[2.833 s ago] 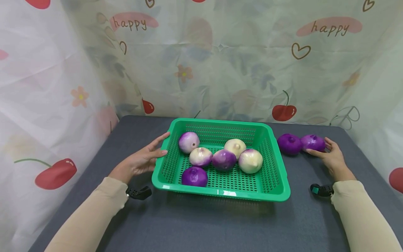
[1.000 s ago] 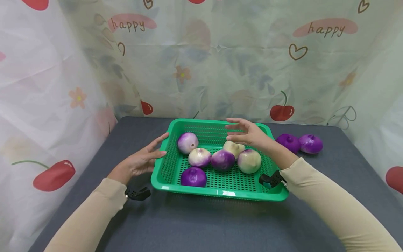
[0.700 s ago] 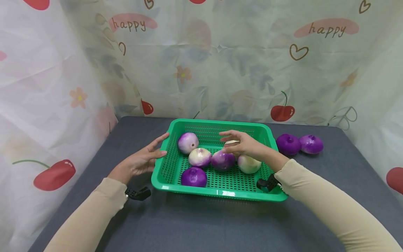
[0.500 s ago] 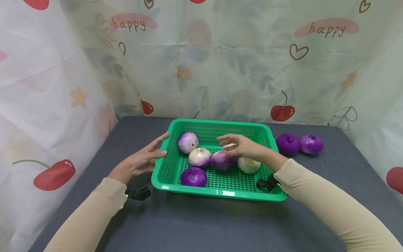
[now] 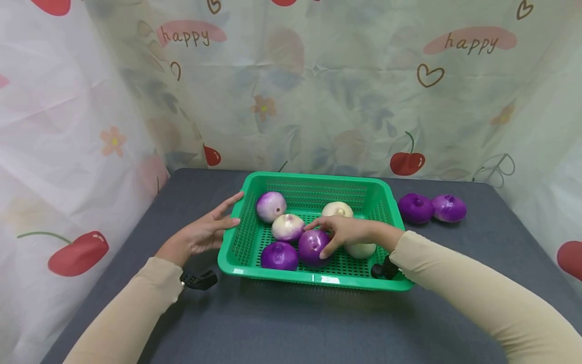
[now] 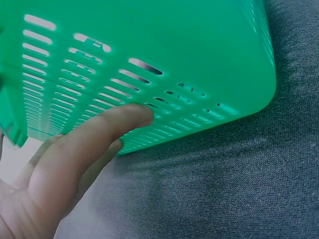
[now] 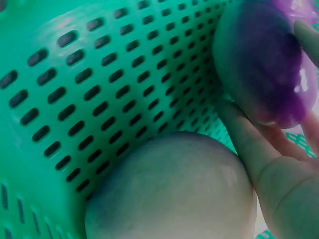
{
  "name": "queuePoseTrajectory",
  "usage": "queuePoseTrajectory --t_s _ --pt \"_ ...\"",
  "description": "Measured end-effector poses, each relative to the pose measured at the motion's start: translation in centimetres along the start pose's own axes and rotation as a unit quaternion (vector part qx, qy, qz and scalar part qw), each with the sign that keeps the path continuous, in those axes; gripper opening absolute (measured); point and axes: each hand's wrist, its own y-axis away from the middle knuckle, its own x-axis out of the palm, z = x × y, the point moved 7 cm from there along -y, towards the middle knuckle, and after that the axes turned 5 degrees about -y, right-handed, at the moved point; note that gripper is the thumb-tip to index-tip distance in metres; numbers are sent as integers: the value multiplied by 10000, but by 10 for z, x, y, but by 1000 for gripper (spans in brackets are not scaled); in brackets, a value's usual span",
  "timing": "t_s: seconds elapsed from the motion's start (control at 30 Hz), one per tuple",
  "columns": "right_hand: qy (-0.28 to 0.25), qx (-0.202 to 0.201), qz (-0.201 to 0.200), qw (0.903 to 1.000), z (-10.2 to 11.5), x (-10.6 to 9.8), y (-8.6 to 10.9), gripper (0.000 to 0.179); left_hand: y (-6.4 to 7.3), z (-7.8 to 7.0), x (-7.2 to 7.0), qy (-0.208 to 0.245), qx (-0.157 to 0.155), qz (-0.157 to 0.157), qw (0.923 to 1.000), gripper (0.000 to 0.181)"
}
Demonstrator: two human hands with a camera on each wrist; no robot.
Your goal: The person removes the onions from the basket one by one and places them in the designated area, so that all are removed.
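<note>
My right hand [image 5: 347,231] grips a shiny purple onion [image 5: 313,247] inside the green plastic basket [image 5: 318,279], thumb on the near side and fingers over the far side. In the right wrist view, this purple onion [image 7: 264,59] is between the fingers, and a pale onion [image 7: 174,194] lies beside the hand. My left hand [image 5: 200,233] touches the basket's left side with extended fingers; the left wrist view shows fingertips [image 6: 142,115] against its slotted outer wall. Around the gripped onion lie a white-and-purple onion [image 5: 288,227], a dark purple onion [image 5: 279,256] and a white onion [image 5: 337,208].
A pale purple onion [image 5: 271,206] sits in the basket's far left corner. Two purple onions, one darker [image 5: 416,208] and one glossier [image 5: 449,208], lie on the grey tabletop [image 5: 291,328] right of the basket. A patterned curtain [image 5: 318,101] hangs behind.
My right hand has left the two onions on the table, moved left into the basket and taken hold of the purple onion, which has shifted nearer and left. The left hand stays put.
</note>
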Motion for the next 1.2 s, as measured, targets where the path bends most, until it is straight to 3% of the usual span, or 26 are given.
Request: queuePoseTrajectory --t_s 0.23,0.47,0.77,1.2 --pt "71 83 32 9999 -2 2 -1 69 -1 1 -1 -28 -8 -2 10000 71" --pt "63 -366 -198 9991 10 -6 3 67 -1 0 0 -16 -13 8 10000 72" --pt "-925 -646 -686 9913 21 -37 22 69 0 0 0 1 5 13 10000 71" --pt "-1176 -1182 -1643 9722 18 -91 66 69 -1 2 -2 62 -7 -47 10000 70"
